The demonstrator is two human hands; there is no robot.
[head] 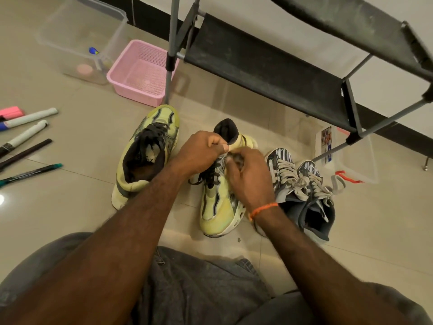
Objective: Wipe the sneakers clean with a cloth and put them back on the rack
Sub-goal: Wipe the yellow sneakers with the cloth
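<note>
Sitting on a tiled floor (77,207), a person works over a yellow-green sneaker (220,205) that lies near the centre of the view, its toe pointing towards them at 6 o'clock and its dark heel collar away at 12 o'clock. The left hand (201,153) is curled at the sneaker's collar, its fingers pinching the tongue or upper edge of the shoe. The right hand (248,174) is curled over the laced middle of the same sneaker, with something small, pale and greyish bunched under its fingers; it may be a cloth, but it is too blurred to tell. An orange band (262,210) circles the right wrist.

At 9 o'clock of the held shoe, just beside it, stands the matching second yellow-green sneaker (145,156), upright, with black laces. At 3 o'clock, close by, sits a pair of dark grey sneakers (304,191) with pale laces, side by side.

At 12 to 2 o'clock a shoe rack (264,64) with dark fabric shelves and grey metal tubes rises over the floor, its shelves bare. At 11 o'clock a pink plastic basket (140,71) sits by the rack's leg, and further out at 10 o'clock a clear plastic tub (79,38) holds a few small items. Several markers and pens (25,134) lie scattered at 9 o'clock, well apart from the shoes. Another clear container (351,156) sits under the rack at 3 o'clock.
</note>
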